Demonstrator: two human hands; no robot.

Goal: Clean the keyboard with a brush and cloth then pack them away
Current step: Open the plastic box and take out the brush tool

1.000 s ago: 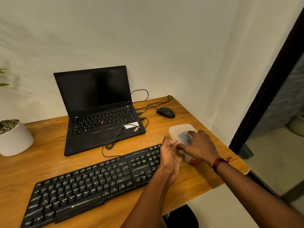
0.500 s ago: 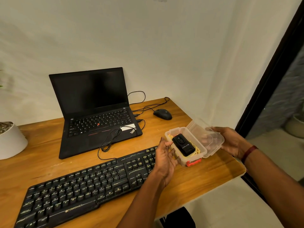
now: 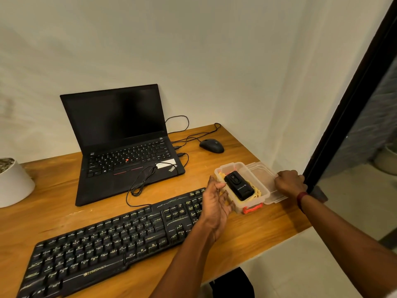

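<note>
The white pot (image 3: 12, 183) and keyboard (image 3: 103, 244) are cropped at left

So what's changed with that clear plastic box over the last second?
The right hand swung the clear plastic box's lid open, from shut to flat on the wooden desk, baring a black device on yellow cloth. The left hand stays beside the box. Black keyboard, laptop and mouse unchanged.
</note>
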